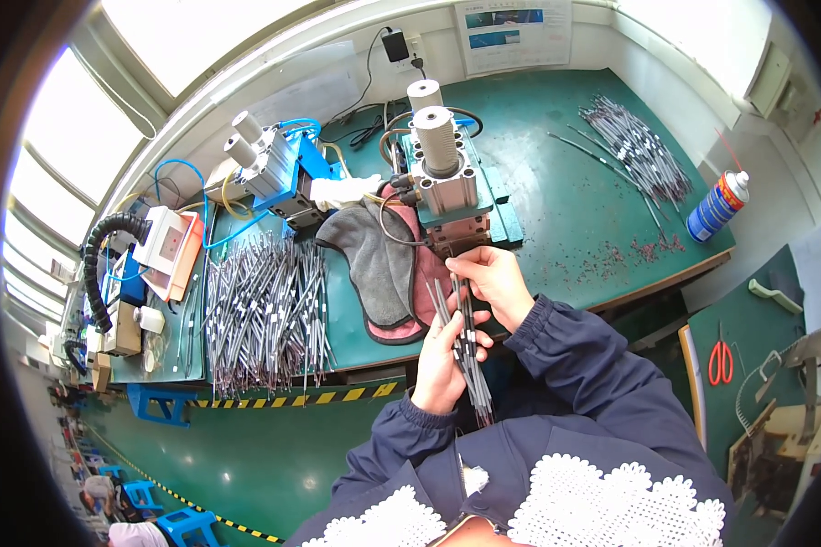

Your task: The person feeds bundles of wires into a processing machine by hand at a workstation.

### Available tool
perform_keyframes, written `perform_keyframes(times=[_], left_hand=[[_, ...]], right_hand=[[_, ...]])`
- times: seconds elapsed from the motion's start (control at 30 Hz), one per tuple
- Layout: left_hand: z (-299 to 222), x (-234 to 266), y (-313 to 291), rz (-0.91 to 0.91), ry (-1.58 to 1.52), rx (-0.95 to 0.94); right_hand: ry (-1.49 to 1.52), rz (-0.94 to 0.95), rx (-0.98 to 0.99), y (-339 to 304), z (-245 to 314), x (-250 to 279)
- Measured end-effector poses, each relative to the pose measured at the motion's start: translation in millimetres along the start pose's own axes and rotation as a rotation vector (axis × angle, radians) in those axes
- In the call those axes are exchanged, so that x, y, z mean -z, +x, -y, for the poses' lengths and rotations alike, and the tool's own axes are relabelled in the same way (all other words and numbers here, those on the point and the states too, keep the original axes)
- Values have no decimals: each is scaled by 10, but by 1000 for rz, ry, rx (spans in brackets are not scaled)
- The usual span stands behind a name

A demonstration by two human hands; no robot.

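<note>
My left hand [442, 372] is closed around a bundle of thin dark grey cable pieces [471, 365] with white bands, held in front of my chest at the table's edge. My right hand [498, 281] is closed in a pinch just above it. Its thumb and forefinger grip the upper end of one cable piece, right at the front lower face of a metal pneumatic press [444, 182]. That cable's tip is hidden by the fingers and the press.
Left lies a large pile of cable pieces [265, 314]; another [639, 146] is far right. A grey cloth [365, 260] lies over a pink one beside the press. A second pneumatic machine [278, 173] stands back left. Right are a spray can [717, 208], dark crumbs [602, 264] and red scissors [721, 363].
</note>
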State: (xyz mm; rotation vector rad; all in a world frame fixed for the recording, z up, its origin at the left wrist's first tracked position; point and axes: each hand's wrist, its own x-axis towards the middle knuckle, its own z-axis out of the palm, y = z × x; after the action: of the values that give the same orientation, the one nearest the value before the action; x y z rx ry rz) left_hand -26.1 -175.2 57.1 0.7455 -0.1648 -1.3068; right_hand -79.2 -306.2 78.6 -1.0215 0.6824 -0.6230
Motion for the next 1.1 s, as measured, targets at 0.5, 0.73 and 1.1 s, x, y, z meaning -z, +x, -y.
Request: perform_keyframes(times=[0.5,0.73,1.1], left_hand=[[72,-52,-53,-4,49,-63],[104,-75,-48,-18,151,-76],[70,-80,-54,-60,74,-69]], right_hand=[[-315,61,177,-208,159,60],[-403,217,-2,-211,212,80],[-148,275,-115,-72,-6,174]])
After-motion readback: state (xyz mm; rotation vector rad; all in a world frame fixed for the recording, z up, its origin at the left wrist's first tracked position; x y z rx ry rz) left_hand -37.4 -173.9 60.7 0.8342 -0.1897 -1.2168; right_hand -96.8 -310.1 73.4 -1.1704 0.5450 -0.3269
